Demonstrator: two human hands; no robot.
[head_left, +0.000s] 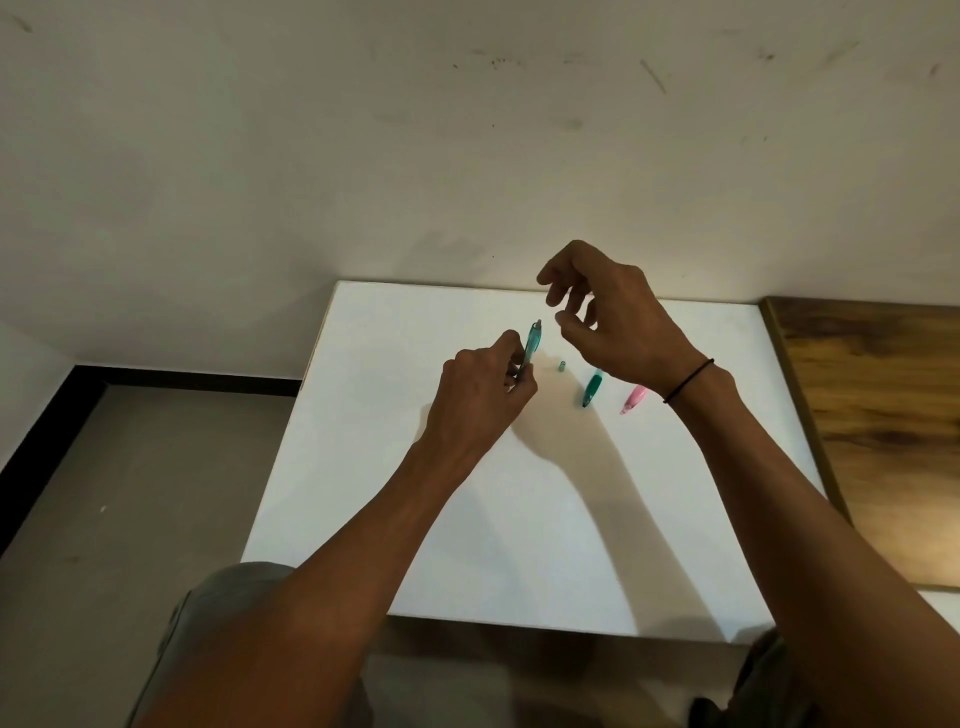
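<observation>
My left hand (483, 395) grips a translucent teal pen barrel (533, 343) by its lower end and holds it nearly upright above the white table (467, 545). My right hand (608, 322) hovers just right of and above the barrel's top. Its fingers are loosely curled, thumb near the fingertips, and nothing shows between them. A tiny teal piece (561, 366) lies on the table between my hands. Right of it lie a dark green pen part (591, 391) and a pink pen part (634, 399), both partly hidden under my right wrist.
The table stands against a scuffed pale wall (467, 156). A wooden surface (883, 426) adjoins the table on the right. Grey floor (130, 493) with a black skirting lies to the left. My knees show below the table's near edge.
</observation>
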